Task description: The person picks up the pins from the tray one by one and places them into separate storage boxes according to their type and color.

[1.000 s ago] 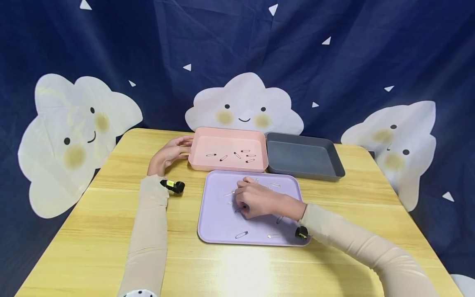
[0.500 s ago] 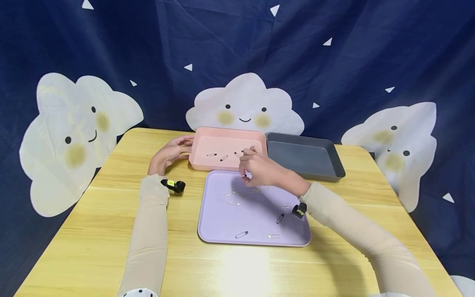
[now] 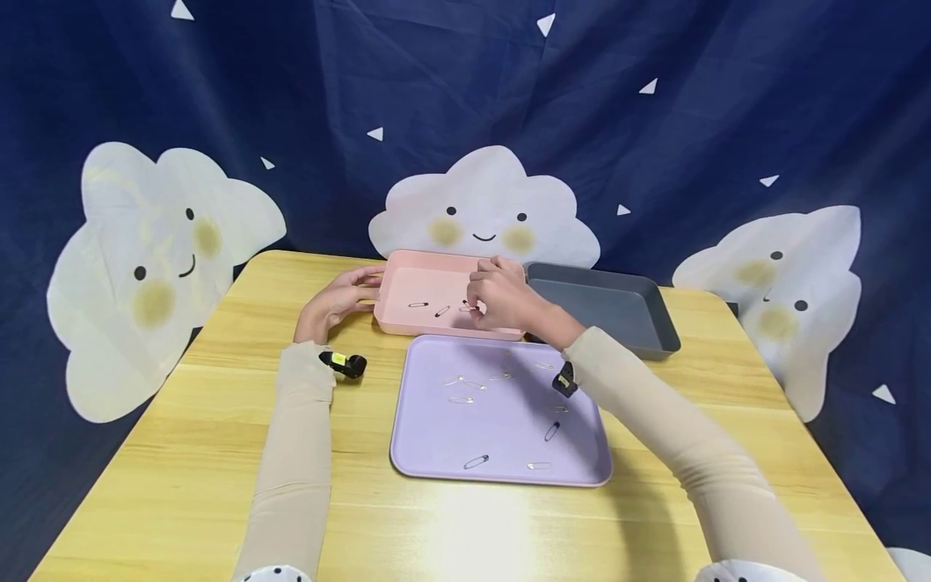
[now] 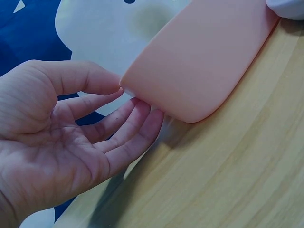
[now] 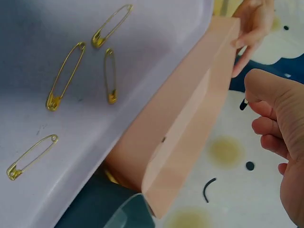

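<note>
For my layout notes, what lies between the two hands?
In the head view, part of the pink tray, holding dark safety pins, lies between the left hand and right hand.

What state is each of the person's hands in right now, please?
Left hand: open, touching the outside of the pink tray.
Right hand: closed, holding a black safety pin.
</note>
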`<state>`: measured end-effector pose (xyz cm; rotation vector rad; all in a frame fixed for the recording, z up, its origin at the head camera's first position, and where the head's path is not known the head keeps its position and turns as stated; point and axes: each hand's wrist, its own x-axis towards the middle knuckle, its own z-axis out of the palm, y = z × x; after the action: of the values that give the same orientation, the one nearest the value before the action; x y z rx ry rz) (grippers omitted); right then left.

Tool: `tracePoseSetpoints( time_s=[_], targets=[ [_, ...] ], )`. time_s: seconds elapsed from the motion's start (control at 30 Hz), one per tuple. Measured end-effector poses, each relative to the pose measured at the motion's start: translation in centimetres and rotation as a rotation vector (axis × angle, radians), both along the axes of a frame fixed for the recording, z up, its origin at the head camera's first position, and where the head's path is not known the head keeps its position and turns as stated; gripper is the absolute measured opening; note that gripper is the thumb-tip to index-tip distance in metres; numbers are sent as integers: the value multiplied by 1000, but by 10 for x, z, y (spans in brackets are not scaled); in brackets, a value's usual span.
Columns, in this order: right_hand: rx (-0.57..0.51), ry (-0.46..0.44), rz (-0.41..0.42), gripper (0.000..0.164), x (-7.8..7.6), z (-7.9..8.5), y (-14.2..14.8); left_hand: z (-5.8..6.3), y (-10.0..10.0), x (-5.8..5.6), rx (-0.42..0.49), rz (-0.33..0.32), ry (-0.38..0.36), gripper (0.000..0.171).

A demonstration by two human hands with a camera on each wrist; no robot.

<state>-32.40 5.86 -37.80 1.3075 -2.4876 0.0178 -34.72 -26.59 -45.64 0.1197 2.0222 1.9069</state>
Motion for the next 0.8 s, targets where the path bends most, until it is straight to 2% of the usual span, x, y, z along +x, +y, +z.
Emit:
tracePoseSetpoints(
  time_s=[0.1,0.2,0.43,0.8],
  targets=[
    [26,20,-28,6,-6,-7,-2,-1,0,0,-4,0,1,68],
    [59,1,-43,5,-12,-13,-5,-2,0,-1,-7,4,-6,68],
    [83,-97,-54,5,-21,-22,-8,1,0,1,-2,6,-18,67],
    [77,-184,-93,6,-29,-35,-14,-2,0,-2,-4,21,-17,67]
  ],
)
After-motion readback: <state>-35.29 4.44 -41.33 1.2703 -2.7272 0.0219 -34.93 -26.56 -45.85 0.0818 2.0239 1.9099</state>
